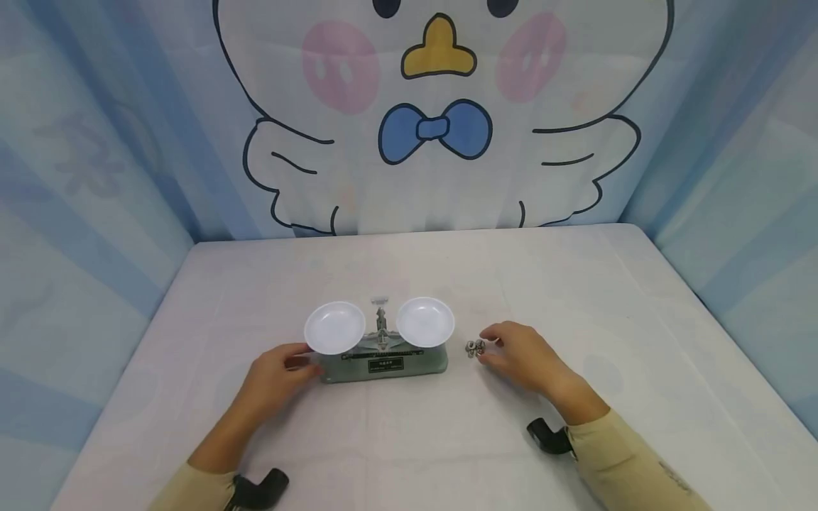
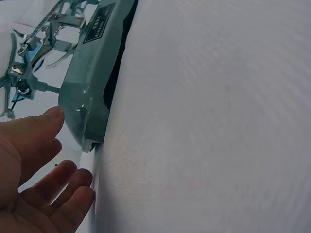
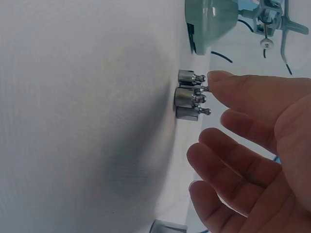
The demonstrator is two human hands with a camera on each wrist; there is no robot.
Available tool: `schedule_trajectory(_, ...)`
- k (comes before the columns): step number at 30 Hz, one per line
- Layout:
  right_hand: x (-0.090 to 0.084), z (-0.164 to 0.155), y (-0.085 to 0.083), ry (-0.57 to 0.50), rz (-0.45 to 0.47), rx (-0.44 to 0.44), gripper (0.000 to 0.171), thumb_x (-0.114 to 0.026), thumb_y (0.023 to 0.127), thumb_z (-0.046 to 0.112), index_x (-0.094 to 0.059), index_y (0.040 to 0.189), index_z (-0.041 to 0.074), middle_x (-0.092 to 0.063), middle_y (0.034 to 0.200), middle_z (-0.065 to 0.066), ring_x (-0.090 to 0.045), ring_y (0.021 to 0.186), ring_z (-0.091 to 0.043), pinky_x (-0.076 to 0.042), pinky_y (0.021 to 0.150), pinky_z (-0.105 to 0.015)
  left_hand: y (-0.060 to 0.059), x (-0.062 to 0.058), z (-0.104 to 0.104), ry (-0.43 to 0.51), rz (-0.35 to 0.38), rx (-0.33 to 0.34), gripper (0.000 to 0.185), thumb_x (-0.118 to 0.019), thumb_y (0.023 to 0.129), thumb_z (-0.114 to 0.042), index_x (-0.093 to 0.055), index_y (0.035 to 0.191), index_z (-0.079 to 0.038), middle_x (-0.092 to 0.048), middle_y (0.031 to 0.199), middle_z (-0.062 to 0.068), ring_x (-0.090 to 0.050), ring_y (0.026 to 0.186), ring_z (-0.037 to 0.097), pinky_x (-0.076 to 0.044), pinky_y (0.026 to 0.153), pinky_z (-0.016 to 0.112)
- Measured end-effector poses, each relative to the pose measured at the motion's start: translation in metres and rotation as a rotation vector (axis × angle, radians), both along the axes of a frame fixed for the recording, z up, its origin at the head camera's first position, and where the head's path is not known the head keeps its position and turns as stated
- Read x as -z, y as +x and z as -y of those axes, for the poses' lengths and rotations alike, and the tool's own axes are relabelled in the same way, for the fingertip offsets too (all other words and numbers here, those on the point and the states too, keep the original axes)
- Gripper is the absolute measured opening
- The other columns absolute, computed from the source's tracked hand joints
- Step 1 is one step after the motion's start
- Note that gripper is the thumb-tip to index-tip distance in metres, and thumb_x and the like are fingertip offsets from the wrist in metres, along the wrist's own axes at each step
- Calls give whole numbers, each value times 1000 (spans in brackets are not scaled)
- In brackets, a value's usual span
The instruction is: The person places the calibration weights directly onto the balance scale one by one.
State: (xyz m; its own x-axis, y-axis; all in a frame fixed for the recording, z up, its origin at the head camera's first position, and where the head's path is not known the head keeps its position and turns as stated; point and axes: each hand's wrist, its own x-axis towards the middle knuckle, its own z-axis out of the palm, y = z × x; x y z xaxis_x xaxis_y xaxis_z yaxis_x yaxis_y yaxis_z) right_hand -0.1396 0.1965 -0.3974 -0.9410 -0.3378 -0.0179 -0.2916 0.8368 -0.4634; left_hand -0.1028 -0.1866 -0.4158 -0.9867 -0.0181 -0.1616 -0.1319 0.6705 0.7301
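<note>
A grey-green balance scale stands mid-table with two empty white pans, left and right. My left hand lies relaxed at the left end of its base, and the thumb is close to that end of the base in the left wrist view, where the left hand holds nothing. My right hand hovers by a small cluster of metal weights right of the scale. In the right wrist view, a fingertip of the right hand is at a knob of the weights, whether touching I cannot tell.
The white table is walled by a blue cartoon-print curtain at the back and sides. One more metal piece lies near my right palm. The scale base sits just beyond the weights.
</note>
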Motion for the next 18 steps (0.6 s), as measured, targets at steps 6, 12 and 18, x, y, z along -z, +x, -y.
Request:
schedule_trajectory(6, 8, 1, -2, -16, -22, -5, 24, -73, 88, 10, -71, 110, 2, -70, 107, -9, -64, 95, -25, -54, 85, -45, -2, 2, -8, -12, -17, 9, 43, -74, 90, -15, -63, 128, 1, -64, 126, 22, -60, 117, 41, -47, 99, 59)
schedule_trajectory(12, 11, 2, -4, -20, -4, 27, 21, -73, 89, 11, -71, 109, 3, -69, 104, -6, -63, 91, -21, -55, 81, -42, -3, 1, -11, -31, -20, 18, 38, -74, 90, -12, -65, 124, 2, -67, 120, 21, -62, 113, 40, -51, 94, 55)
schedule_trajectory(18, 13, 3, -5, -19, -10, 40, 21, -73, 90, 11, -68, 108, 1, -67, 96, -6, -62, 85, -20, -54, 77, -40, -4, 1, -13, -40, -10, 12, 37, -73, 90, -11, -65, 123, 2, -68, 119, 20, -63, 112, 39, -52, 94, 54)
